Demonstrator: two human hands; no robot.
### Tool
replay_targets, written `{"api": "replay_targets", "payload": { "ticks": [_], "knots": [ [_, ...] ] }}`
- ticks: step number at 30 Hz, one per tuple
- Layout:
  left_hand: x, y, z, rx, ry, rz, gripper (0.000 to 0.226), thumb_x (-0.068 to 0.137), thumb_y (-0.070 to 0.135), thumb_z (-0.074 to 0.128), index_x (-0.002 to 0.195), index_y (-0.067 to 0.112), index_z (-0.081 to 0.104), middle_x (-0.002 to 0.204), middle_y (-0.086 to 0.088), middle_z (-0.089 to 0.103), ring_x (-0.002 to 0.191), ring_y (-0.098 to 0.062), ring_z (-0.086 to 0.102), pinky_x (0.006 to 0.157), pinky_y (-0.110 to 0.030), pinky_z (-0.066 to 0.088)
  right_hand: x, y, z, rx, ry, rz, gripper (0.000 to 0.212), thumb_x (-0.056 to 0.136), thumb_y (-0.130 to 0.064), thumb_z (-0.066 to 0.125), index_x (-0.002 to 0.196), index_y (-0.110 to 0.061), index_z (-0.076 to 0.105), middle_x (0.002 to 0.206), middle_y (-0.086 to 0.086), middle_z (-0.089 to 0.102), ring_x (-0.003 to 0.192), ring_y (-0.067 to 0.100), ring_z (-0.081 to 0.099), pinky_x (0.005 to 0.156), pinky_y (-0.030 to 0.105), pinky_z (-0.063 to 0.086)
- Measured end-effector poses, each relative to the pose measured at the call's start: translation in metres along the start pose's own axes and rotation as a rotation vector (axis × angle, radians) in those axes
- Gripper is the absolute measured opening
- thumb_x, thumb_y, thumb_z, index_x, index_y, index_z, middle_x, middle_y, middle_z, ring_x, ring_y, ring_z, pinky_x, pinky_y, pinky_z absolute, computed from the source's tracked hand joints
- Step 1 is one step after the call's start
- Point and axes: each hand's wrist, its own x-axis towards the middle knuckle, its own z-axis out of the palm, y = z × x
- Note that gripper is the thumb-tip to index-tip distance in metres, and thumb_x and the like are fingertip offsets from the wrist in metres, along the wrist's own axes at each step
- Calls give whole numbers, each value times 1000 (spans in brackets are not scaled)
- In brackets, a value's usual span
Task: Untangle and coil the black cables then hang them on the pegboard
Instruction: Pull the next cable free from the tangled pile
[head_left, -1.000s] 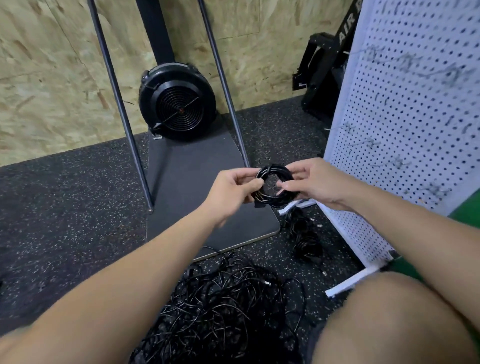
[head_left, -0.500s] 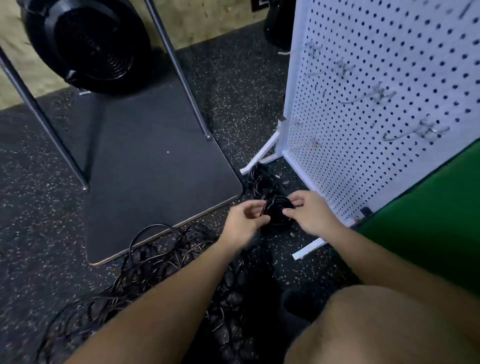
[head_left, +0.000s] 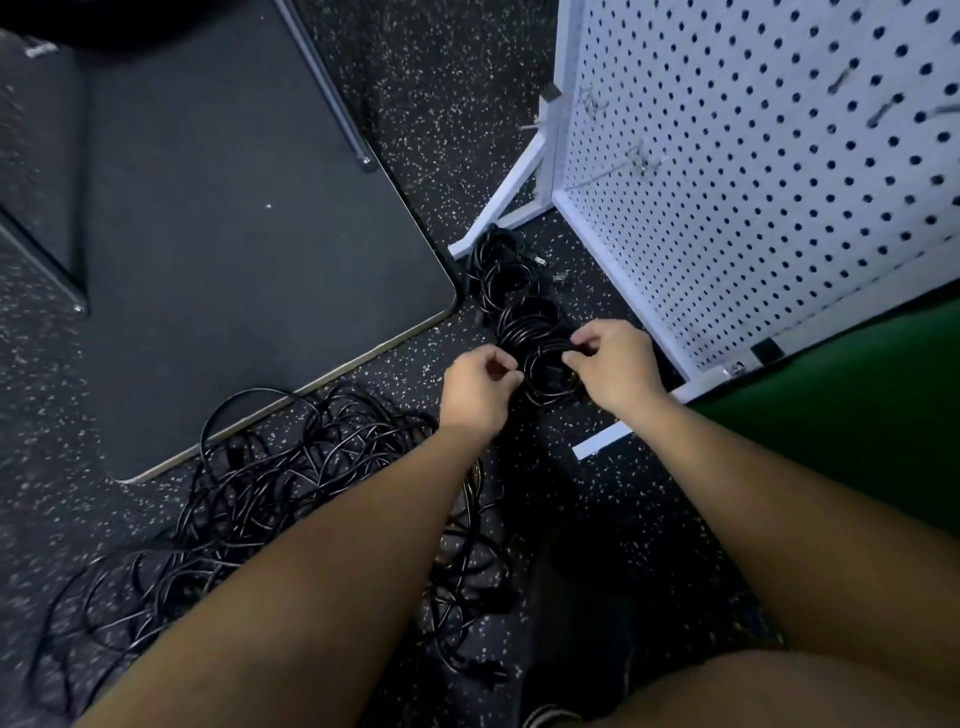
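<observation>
Hands are seen low over a speckled rubber floor (head_left: 426, 78), where a small black cable coil (head_left: 549, 375) is held from both sides: the left hand (head_left: 477, 391) has curled fingers pinching its left edge, and the right hand (head_left: 615, 366) pinches its upper right rim between thumb and fingertips. The coil is set at the near end of a row of two more coiled cables (head_left: 511, 291), just beside the foot of a white pegboard (head_left: 753, 171). A loose tangle of black cables (head_left: 270, 499) is spread on the floor nearer the camera, under the left forearm, beside a dark mat (head_left: 234, 234).
</observation>
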Motion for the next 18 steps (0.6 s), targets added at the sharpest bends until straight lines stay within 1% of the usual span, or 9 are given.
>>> {"api": "replay_targets", "payload": {
  "ticks": [2, 5, 8, 10, 12, 14, 16, 18],
  "knots": [
    [-5, -1, -12, -8, -35, 32, 17, 96, 22, 84, 87, 31, 74, 86, 10, 75, 77, -14, 70, 75, -32, 59, -5, -8, -8, -25, 13, -26, 26, 96, -25, 85, 120, -19, 79, 118, -4, 75, 106, 16, 72, 93, 30, 55],
    [-19, 4, -45, -4, -87, 131, 16, 98, 19, 82, 87, 28, 76, 82, 17, 75, 73, -5, 66, 74, -29, 55, -19, -33, -26, -14, -5, -113, 19, 97, -22, 83, 115, -21, 80, 109, -11, 72, 105, 10, 69, 92, 26, 50],
    [-38, 15, -95, 4, -63, 220, 12, 99, 23, 81, 89, 28, 77, 85, 16, 76, 76, -5, 69, 77, -30, 57, -33, -88, -50, -11, -85, -264, 13, 97, -26, 82, 110, -25, 82, 100, -16, 74, 95, 3, 71, 89, 24, 55],
    [-50, 23, -135, -14, -26, 276, 11, 101, 26, 80, 90, 29, 78, 82, 12, 76, 72, -7, 66, 74, -33, 58, -44, -139, -66, -46, -165, -398, 9, 97, -28, 82, 106, -26, 83, 99, -16, 76, 92, 1, 71, 89, 23, 57],
    [-62, 28, -177, -38, 31, 336, 7, 101, 27, 79, 94, 29, 78, 83, 10, 77, 72, -7, 65, 75, -36, 57, -58, -193, -75, -129, -251, -538, 7, 97, -32, 82, 102, -28, 82, 99, -16, 77, 91, 2, 71, 87, 23, 57],
    [-79, 31, -220, -48, 76, 385, 4, 103, 26, 77, 99, 28, 78, 85, 7, 78, 75, -9, 67, 77, -36, 57, -77, -244, -78, -270, -316, -681, 8, 97, -37, 80, 100, -30, 82, 97, -16, 77, 90, 2, 69, 86, 27, 57],
    [-96, 25, -261, -70, 79, 388, 5, 106, 24, 73, 103, 25, 77, 86, 2, 79, 78, -12, 74, 78, -37, 61, -96, -288, -72, -425, -372, -792, 11, 98, -39, 78, 101, -29, 81, 96, -16, 76, 91, 5, 68, 89, 32, 56],
    [-112, 9, -297, -96, 75, 359, 7, 108, 25, 70, 109, 22, 76, 90, -2, 80, 84, -18, 79, 80, -45, 66, -113, -325, -52, -585, -426, -858, 15, 98, -43, 77, 104, -29, 80, 96, -16, 75, 93, 8, 70, 92, 36, 57]
  ]
}}
